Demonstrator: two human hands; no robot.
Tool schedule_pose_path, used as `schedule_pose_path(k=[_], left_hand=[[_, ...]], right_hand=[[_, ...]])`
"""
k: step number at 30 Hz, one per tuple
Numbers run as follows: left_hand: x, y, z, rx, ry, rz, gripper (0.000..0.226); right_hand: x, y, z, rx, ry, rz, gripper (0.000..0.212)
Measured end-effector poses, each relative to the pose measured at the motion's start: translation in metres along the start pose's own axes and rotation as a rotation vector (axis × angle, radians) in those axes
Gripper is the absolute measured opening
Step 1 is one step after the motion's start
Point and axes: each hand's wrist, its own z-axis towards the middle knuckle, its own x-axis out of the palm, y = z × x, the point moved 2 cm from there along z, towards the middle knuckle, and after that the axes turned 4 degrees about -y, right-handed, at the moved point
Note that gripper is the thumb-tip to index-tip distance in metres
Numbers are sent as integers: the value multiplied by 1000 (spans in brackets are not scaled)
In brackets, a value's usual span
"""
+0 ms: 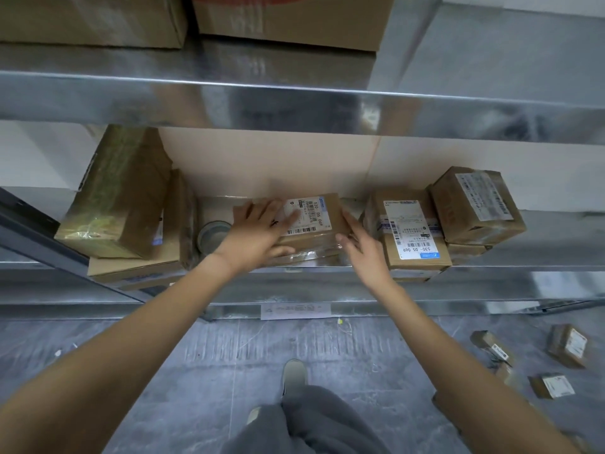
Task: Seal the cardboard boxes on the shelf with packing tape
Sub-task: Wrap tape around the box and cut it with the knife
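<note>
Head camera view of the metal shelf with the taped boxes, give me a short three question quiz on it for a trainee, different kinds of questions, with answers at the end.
1. True or false: the grey roll of packing tape is held in one of the hands.
2. Multiple choice: the left hand rests on the small brown cardboard box with the white label at its: A) top, B) underside, C) far end.
3. Fill in: small brown parcels lie on the grey ____ to the right of the person.

Key
1. False: it stands on the metal shelf, left of that box.
2. A; the right hand touches the box's right side.
3. floor
</note>
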Motion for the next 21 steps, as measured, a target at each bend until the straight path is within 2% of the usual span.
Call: schedule_pose_path(k=[2,6,9,12,14,16,19,21], left_hand=[[-13,-2,3,26,-65,-87,69],[-29,4,7,-21,66,-335,54],[-36,15,23,-173,36,-466,41],[-25,13,45,-297,64,-368,32],[-7,6,48,-351,63,-330,36],[10,-1,40,-370,-8,-240,42],[16,-4,33,-394,-83,-175,46],[16,-4,35,-397,-76,-151,47]], right_hand=[[-5,4,1,-2,-68,15,49],[1,7,1,-56,-159,-49,50],[12,9,14,16,-172,-98,56],[20,7,31,87,-124,-116,56],[26,5,34,146,-70,-123,53],[28,8,35,141,-78,-163,52],[30,19,32,-89,-153,-432,59],[39,31,27,-218,-52,-575,64]])
